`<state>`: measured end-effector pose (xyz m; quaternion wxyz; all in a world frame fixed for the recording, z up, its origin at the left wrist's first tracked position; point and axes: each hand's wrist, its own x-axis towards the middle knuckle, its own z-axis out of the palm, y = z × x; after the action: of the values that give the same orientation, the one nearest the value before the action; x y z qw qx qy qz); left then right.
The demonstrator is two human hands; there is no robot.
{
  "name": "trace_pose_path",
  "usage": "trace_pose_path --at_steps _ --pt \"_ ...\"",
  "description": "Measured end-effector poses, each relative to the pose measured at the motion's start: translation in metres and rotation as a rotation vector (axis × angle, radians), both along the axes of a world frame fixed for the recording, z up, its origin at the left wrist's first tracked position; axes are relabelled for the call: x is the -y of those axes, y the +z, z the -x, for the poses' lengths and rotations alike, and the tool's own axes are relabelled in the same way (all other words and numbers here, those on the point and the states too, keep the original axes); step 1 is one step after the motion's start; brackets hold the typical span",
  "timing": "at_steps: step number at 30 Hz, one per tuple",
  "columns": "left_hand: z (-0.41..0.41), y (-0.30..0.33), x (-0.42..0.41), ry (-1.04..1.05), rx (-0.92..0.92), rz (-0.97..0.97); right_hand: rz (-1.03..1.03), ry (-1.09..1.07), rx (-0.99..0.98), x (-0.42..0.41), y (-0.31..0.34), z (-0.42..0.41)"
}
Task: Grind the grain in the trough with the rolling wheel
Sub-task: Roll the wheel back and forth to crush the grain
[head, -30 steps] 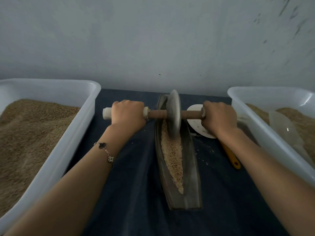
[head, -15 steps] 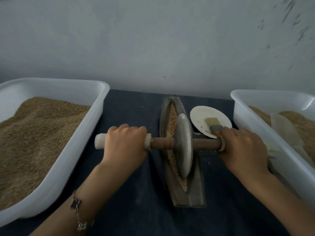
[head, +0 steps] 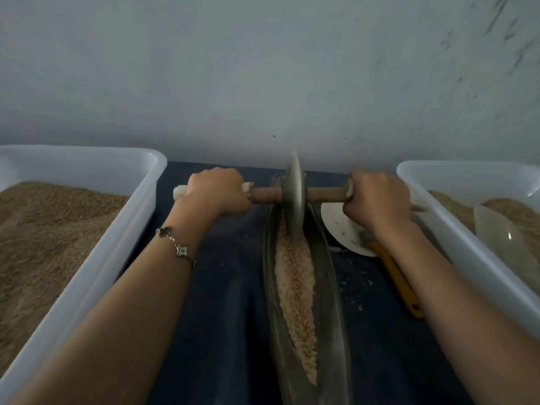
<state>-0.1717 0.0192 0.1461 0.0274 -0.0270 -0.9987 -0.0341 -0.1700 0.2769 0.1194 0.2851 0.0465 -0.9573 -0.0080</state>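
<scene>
The left hand (head: 214,192) and right hand (head: 377,197) each wrap their fingers round one end of the axle (head: 324,194), so the wheel (head: 294,197) stands upright at the trough's (head: 336,302) far end. Even pressure likely keeps it centred on the grain (head: 293,276).

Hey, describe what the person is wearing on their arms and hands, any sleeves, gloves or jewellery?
Both forearms are bare: no sleeves or gloves show. The left hand has a thin chain bracelet at the wrist, with one dark and one pale clover-shaped charm. The right hand and its wrist show no jewellery. No rings are visible on either hand.
</scene>
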Motion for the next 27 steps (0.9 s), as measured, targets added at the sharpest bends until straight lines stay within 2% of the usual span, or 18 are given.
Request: trace_pose_path --at_steps 3,8,15,21,27 --pt "-0.004 -0.009 0.001 0.004 0.013 -0.022 -0.018 0.021 -0.039 0.001 -0.002 -0.001" --pt "-0.029 -0.005 -0.012 -0.031 -0.109 0.154 0.003 -0.057 0.097 -0.003 -0.021 -0.032" --pt "-0.096 -0.016 -0.006 -0.079 -0.148 0.161 -0.036 0.029 0.01 -0.001 -0.018 -0.103" --pt "-0.142 -0.011 -0.005 -0.139 -0.293 0.226 -0.009 0.034 0.026 -0.011 -0.021 -0.155" --pt "-0.116 -0.016 -0.003 -0.113 -0.162 0.136 -0.058 -0.033 0.172 -0.006 -0.014 -0.131"
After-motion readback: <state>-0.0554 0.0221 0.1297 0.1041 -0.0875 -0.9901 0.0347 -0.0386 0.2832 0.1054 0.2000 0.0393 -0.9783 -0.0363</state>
